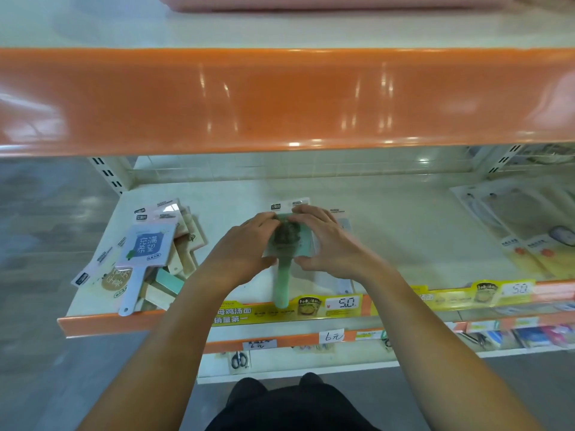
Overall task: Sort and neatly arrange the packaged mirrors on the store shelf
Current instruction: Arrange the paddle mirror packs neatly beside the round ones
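Note:
A green handled mirror (287, 244) in clear packaging lies on the white shelf (389, 231), its handle pointing toward the front edge. My left hand (249, 241) grips its left side and my right hand (323, 237) grips its right side and top. At least one more packaged mirror lies under it, mostly hidden. At the shelf's left end sits a loose, untidy pile of packaged mirrors (149, 256), with a pale blue-and-pink one on top and wooden and teal ones beneath.
An orange shelf lip (280, 101) overhangs close above. Flat packaged goods (529, 231) lie at the shelf's right end. Yellow price strips (326, 306) line the front edge. Lower shelves hold scissors (239, 359) and small items.

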